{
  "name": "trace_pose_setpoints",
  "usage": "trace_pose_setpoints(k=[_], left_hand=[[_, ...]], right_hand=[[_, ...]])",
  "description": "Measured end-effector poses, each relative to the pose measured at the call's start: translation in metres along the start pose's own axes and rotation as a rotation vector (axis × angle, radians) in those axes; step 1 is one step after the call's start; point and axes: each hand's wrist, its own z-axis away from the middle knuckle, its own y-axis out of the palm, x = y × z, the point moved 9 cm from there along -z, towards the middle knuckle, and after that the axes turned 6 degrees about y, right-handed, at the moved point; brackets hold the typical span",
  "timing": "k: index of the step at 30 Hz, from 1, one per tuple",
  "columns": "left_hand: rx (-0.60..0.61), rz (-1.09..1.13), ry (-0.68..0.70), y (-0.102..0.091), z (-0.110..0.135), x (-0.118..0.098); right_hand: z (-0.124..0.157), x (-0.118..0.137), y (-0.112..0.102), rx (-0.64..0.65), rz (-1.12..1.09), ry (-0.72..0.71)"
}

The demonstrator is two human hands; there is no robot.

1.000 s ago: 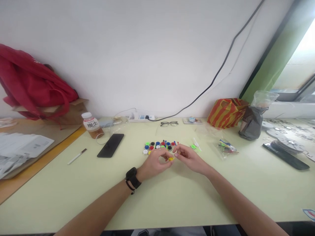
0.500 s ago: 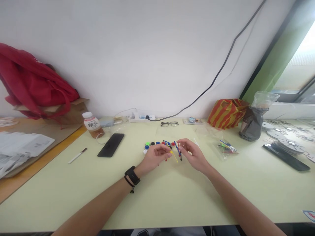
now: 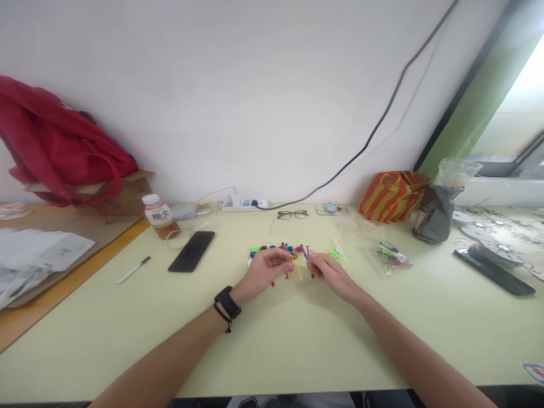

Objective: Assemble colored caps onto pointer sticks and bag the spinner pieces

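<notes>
Pinched in the fingertips of my left hand [image 3: 272, 268] is a thin yellow plastic stick [image 3: 298, 271], its lower end hanging free. My right hand [image 3: 331, 273] has thumb and forefinger pressed together; what they hold is hidden. Just behind those fingers, a blue arrow-ended stick [image 3: 303, 250] and the top of a red piece [image 3: 307, 249] show. Between and behind my hands lie small round caps, among them a green cap [image 3: 254, 249] and a red cap [image 3: 298, 250]. Small red arrow tips [image 3: 272, 284] show by my left fingers.
Green pieces [image 3: 335, 254] and a clear bag of parts [image 3: 391, 254] lie to the right. A phone [image 3: 192, 251], a pen [image 3: 134, 270] and a bottle [image 3: 160, 216] are at left. Glasses [image 3: 292, 215] and a power strip [image 3: 244, 205] sit at the back.
My right fingers have closed together and dipped slightly, uncovering green pieces beyond them. The yellow stick in my left hand has tilted more upright.
</notes>
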Motion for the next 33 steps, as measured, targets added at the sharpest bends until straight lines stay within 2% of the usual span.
trace_pose_setpoints(k=[2, 7, 11, 17, 23, 27, 33], left_hand=[[0.011, -0.008, -0.003, 0.001, 0.0, 0.001], [0.035, 0.007, 0.0, 0.002, 0.001, -0.001], [0.019, 0.017, -0.001, 0.001, 0.001, -0.002], [-0.019, -0.002, -0.031, -0.002, 0.0, 0.003], [0.015, 0.002, -0.015, 0.001, 0.001, 0.003], [0.028, -0.068, -0.058, 0.003, 0.005, 0.0], [0.019, -0.035, -0.062, 0.005, 0.005, 0.0]], right_hand=[[0.001, 0.004, -0.003, -0.046, -0.069, -0.031], [0.006, 0.006, 0.006, -0.042, -0.125, -0.076], [0.006, 0.005, 0.002, -0.086, -0.08, -0.078], [0.0, -0.002, -0.011, -0.115, 0.064, 0.014], [0.002, 0.006, 0.003, -0.034, -0.047, -0.049], [0.003, 0.006, 0.013, 0.023, -0.084, -0.045], [0.003, 0.004, 0.007, -0.012, 0.012, -0.077]])
